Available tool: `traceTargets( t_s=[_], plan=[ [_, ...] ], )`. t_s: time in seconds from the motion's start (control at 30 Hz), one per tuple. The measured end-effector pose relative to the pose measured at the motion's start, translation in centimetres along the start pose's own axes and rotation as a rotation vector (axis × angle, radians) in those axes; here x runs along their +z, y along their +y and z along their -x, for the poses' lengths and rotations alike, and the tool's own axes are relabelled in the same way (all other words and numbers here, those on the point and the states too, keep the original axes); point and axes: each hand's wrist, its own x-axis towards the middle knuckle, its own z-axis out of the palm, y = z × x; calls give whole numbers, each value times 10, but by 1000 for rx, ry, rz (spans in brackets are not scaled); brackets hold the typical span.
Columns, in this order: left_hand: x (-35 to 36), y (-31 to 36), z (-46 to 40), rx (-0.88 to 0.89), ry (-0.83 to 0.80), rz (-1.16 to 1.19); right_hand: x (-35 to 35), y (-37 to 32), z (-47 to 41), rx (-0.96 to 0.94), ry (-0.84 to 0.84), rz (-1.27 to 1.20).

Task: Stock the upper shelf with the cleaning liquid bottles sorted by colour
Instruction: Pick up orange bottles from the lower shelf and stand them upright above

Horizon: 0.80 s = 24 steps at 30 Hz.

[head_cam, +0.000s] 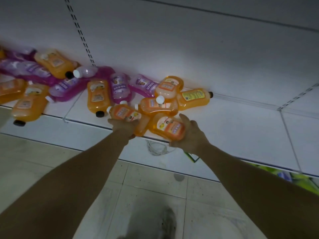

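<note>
Head view: I look down along both bare arms at a white shelf.
Left hand: my fingers curl under an orange bottle at the near edge; fingertips hidden.
Right hand: wrapped round a second orange bottle, cap out of sight.
Pile: orange and purple bottles lie mixed, far left ones cut off.
Blur: labels unreadable.

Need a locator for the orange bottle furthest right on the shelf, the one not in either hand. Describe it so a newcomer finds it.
Start at the white shelf and follow the heap of orange and purple bottles to its right end. The last bottle lies flat against the back wall, behind the right hand. It alone shows a yellow label, and its black cap points right, away from the heap.
</note>
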Motion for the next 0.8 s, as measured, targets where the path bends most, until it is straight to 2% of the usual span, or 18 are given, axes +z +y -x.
traceTargets(
  t_s=[0.13, 0.37, 0.47, 0.57, 0.63, 0.7, 0.8],
  plan=[
    [-7, -1, 0, -14, -33, 72, -12, -6, 3, -65, 128, 14],
    [-35, -10, 0, -72, -286, 104, -16, -18, 0, -215, 310, 70],
    [-30, -15, -4, -65, -272, 161, -17, -28, -9, -213, 332, -80],
    [-20, -12, -1, 35, -197, 65, -3, -31, -12, -181, 360, -280],
    [-24, -13, -9, 14, -168, 45, 8, -27, -11, -145, 351, -342],
    [-34, -26, -33, -5, -188, 74, 11, -25, -9, -131, 333, -385],
    [-54, -19, 5, 29, -229, 135, 5, -27, -9, -83, 317, -565]
  ],
)
